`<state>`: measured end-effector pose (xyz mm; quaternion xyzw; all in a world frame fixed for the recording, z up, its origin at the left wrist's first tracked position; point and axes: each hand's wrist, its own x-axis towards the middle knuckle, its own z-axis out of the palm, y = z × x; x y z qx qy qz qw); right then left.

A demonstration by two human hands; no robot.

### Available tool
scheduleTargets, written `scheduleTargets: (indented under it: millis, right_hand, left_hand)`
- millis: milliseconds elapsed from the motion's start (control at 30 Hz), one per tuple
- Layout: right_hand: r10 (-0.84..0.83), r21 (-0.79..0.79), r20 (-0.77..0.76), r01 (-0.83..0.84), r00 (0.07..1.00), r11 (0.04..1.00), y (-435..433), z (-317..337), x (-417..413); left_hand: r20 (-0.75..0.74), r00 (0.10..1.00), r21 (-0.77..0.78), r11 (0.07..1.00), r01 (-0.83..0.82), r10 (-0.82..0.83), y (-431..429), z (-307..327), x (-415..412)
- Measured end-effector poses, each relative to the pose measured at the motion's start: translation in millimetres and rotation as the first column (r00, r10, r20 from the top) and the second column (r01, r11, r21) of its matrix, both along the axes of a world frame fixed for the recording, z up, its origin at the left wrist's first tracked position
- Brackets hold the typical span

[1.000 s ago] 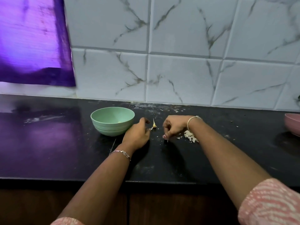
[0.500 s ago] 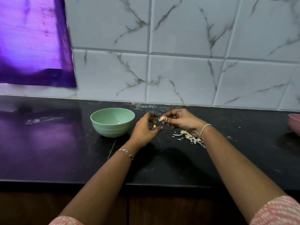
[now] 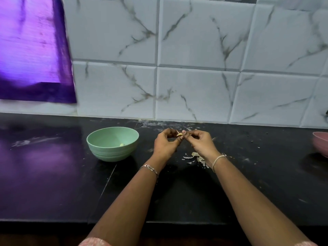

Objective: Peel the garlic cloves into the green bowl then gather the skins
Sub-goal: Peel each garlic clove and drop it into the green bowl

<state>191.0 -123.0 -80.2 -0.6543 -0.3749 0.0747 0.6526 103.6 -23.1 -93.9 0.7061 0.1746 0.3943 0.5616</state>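
Observation:
A small pale garlic clove (image 3: 179, 134) is held above the black counter between both hands. My left hand (image 3: 166, 143) pinches it from the left and my right hand (image 3: 200, 142) pinches it from the right, fingertips meeting over it. The green bowl (image 3: 112, 143) stands on the counter just left of my left hand, with a peeled piece of garlic (image 3: 122, 144) inside. A small heap of garlic skins (image 3: 196, 158) lies on the counter under my right wrist.
The black counter (image 3: 53, 174) runs to a marble-tiled wall at the back. A pink bowl (image 3: 321, 145) sits at the far right edge. A purple cloth (image 3: 33, 50) hangs at the upper left. The counter's front edge is near my forearms.
My right hand has left the counter by the skins and come up to meet the left hand. Both hands now hold the clove, raised a little higher than before.

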Motion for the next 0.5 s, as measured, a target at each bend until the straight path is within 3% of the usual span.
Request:
scheduleTargets:
  millis: [133,500]
  right_hand:
    - [-0.076,0.070,0.035,0.073,0.997,0.995,-1.6,-5.6,5.0]
    - [0.003,0.070,-0.113,0.005,0.994,0.998,-4.4,-1.3,3.7]
  left_hand:
    - [-0.052,0.998,0.062,0.998,-0.027,0.031,1.0,-6.1,6.7]
    - [-0.057,0.997,0.141,0.989,-0.041,0.049,3.0,-7.6,11.7]
